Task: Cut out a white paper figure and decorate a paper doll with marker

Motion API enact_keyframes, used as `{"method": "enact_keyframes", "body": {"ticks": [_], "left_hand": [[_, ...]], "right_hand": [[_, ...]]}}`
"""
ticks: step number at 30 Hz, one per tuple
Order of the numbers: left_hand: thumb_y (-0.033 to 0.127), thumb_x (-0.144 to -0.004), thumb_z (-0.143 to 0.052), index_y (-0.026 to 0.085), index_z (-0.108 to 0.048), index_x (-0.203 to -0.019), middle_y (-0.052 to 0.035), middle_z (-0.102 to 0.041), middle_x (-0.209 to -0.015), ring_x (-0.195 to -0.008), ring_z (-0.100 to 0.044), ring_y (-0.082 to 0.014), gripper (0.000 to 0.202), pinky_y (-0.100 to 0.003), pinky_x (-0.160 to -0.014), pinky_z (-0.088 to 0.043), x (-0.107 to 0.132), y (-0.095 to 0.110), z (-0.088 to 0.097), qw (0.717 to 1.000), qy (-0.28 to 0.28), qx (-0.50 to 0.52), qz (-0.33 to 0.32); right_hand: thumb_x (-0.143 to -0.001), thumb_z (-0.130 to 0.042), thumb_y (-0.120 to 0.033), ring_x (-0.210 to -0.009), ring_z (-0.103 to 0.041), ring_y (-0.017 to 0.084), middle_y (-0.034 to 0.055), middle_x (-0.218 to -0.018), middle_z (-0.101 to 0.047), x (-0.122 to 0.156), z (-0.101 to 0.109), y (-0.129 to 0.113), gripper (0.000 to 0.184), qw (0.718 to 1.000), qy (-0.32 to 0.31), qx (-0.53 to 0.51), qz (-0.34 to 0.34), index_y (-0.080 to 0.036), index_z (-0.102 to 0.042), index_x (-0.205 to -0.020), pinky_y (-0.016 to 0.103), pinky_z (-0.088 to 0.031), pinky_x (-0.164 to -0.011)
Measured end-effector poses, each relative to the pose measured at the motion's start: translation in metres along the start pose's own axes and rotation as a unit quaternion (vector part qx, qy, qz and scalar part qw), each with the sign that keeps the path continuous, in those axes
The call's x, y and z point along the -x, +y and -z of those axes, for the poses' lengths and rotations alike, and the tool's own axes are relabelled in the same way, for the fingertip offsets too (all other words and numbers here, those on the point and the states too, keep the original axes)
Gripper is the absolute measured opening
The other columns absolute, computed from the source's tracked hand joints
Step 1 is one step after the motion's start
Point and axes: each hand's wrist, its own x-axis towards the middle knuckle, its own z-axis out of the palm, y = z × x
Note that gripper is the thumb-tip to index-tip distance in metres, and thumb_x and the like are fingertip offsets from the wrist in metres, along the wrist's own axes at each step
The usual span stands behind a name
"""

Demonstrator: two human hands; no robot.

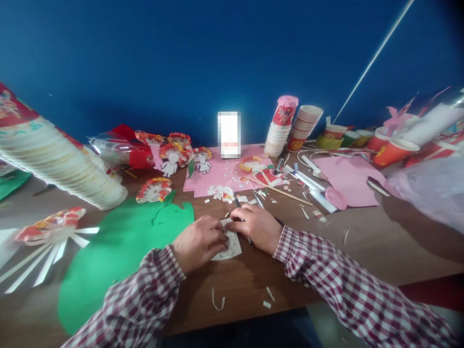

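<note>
A small white paper piece point(232, 249) with a drawn outline lies on the brown table point(326, 251) in front of me. My left hand point(198, 241) presses down on its left side with curled fingers. My right hand point(253, 226) rests on its upper right edge, fingers closed around a dark pen point(237, 200) whose end sticks out past the knuckles. Both sleeves are red and white check.
A green paper sheet point(119, 251) lies at left, pink sheets point(217, 179) behind. Stacked paper cups point(286, 128) stand at the back, another cup stack point(54, 159) lies at left. Paper dolls point(174, 154), glue tubes point(319, 195), sticks and scraps litter the table. Blue wall behind.
</note>
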Motion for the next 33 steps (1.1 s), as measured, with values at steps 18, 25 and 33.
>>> {"method": "enact_keyframes", "body": {"ticks": [18, 25, 33], "left_hand": [[0.025, -0.084, -0.052, 0.020, -0.066, -0.089, -0.0040, -0.063, -0.086, -0.080, -0.052, -0.0166, 0.016, -0.032, -0.074, -0.039, 0.002, -0.011, -0.010, 0.998, 0.052, 0.034, -0.007], [0.026, -0.083, -0.053, 0.022, -0.068, -0.088, -0.0040, -0.061, -0.091, -0.085, -0.052, -0.0170, 0.016, -0.034, -0.077, -0.041, 0.002, -0.011, -0.009, 0.999, 0.042, 0.019, 0.002], [0.027, -0.084, -0.052, 0.022, -0.067, -0.088, -0.0042, -0.062, -0.091, -0.084, -0.053, -0.0175, 0.017, -0.034, -0.077, -0.041, 0.001, -0.011, -0.006, 0.999, 0.033, 0.022, -0.003]], "right_hand": [[-0.090, -0.049, -0.020, -0.092, -0.046, 0.018, 0.0039, -0.102, -0.057, -0.003, 0.001, -0.004, 0.020, 1.000, -0.006, -0.020, -0.014, -0.025, -0.064, -0.102, 0.031, -0.039, -0.082], [-0.090, -0.049, -0.017, -0.093, -0.046, 0.017, 0.0027, -0.101, -0.057, -0.004, 0.002, -0.005, 0.022, 0.999, -0.016, -0.026, -0.022, -0.025, -0.062, -0.105, 0.030, -0.040, -0.082], [-0.090, -0.048, -0.016, -0.092, -0.047, 0.017, 0.0036, -0.103, -0.057, -0.004, 0.003, -0.005, 0.023, 0.999, -0.022, -0.025, -0.019, -0.025, -0.061, -0.106, 0.031, -0.040, -0.082]]}}
